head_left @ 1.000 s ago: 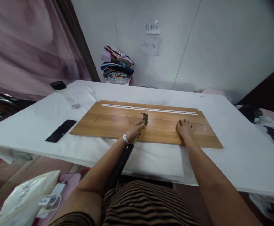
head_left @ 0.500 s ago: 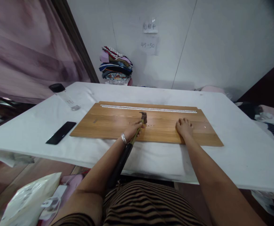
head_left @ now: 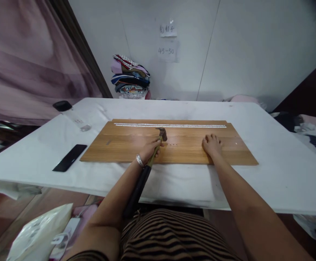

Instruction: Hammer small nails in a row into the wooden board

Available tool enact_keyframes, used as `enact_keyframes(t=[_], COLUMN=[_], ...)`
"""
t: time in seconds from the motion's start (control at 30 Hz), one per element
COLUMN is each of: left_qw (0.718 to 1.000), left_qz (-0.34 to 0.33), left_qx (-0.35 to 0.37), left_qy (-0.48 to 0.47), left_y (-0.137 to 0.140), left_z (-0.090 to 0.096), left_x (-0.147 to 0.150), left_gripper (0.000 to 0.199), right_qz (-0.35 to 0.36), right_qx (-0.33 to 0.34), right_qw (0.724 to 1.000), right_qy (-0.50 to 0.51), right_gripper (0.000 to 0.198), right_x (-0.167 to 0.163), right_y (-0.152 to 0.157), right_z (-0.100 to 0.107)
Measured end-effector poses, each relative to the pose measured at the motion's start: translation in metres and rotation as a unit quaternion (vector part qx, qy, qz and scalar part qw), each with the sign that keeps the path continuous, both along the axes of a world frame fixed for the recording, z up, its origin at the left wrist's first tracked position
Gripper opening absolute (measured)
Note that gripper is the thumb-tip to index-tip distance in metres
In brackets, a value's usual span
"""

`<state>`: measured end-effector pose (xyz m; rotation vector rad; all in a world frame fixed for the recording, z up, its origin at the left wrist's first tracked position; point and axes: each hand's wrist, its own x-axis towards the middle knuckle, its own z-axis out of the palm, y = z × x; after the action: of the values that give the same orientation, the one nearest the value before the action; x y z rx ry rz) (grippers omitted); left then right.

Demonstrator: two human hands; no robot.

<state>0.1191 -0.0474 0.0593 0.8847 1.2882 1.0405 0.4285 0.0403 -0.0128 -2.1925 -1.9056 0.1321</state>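
Observation:
My left hand [head_left: 149, 148] grips a hammer [head_left: 143, 174] high on its handle, close to the dark metal head [head_left: 162, 133], which hovers just over a wooden board [head_left: 125, 143]. A short row of small nails [head_left: 171, 144] is set in the board right beside the hammer head. My right hand [head_left: 211, 143] lies palm down on the board, fingers spread. A long pale strip [head_left: 171, 125] runs along the board's far edge.
The board lies on a table covered in white cloth [head_left: 269, 181]. A black phone [head_left: 70, 157] and a clear bottle with a black cap [head_left: 71, 113] lie at the left. Folded clothes [head_left: 130, 76] are stacked against the white wall. A white bag [head_left: 38, 232] sits on the floor.
The view has shifted slightly to the right and up. The hammer head has lifted a little; both hands stay in the same places on the board.

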Motion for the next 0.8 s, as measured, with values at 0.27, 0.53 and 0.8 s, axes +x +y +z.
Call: enact_keyframes(t=[0.27,0.53,0.8], left_qw=[1.000,1.000,1.000], left_qz=[0.008,0.008,0.002], left_qx=[-0.002,-0.006,-0.014], left_qy=[-0.003,0.004,-0.001], left_y=[-0.0032,-0.0028,-0.0055], left_z=[-0.0025,-0.0090,-0.0075], left_x=[-0.0104,-0.0055,-0.0087], left_gripper=[0.022,0.023,0.026], right_qz=[0.006,0.007,0.012], right_qx=[0.014,0.024,0.026], right_qw=[1.000,1.000,1.000], right_qy=[0.010,0.018,0.007], right_gripper=[0.045,0.045,0.043], right_x=[0.0004,0.0022,0.0034], right_y=[0.0000,0.0018,0.0030], right_z=[-0.0023,-0.0062,-0.0076])
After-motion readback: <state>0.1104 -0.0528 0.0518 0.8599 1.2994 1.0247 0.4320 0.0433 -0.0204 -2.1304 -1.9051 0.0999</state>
